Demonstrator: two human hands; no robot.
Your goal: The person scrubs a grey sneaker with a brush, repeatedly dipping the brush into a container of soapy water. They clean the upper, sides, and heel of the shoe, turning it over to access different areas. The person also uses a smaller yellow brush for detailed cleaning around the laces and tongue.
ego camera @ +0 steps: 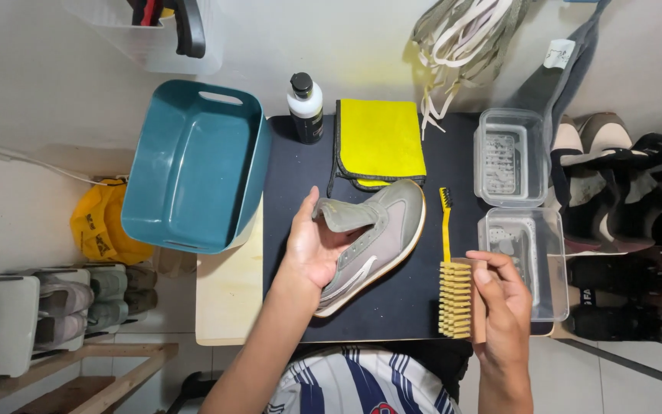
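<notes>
Dark mat on the surface (423, 303) carries most of the work; pale wood shows at its left and stops short, so anything nudged left past the front corner could drop to the floor. Teal tub (193, 165) sits tilted at the left, overhanging the wood edge and leaning toward the wall, likely to tip if bumped by an elbow. Grey sneaker (381, 238) lies mid-mat, laceless, toe up and right, tongue pulled back; left hand (316, 245) curled around its heel side, fingers inside the opening, gripping it. Could slip out if scrubbed hard, since only 1 hand steadies it. Yellow cloth (381, 142) folded just behind the toe, touching or nearly. 2 clear containers (511, 157) stacked along the right edge, the nearer 1 close to the mat's front corner and right beside the right hand (503, 307); a sideways swing there could knock it off. Right hand closed on a wooden-backed bristle brush (457, 299), bristles facing left. Yellow toothbrush-style brush (446, 226) lies between sneaker and containers, easy to flick away. Small bottle (306, 107) upright at the back, black cap on, topple risk on a reach. Open room: bare mat strip in front of the sneaker.
</notes>
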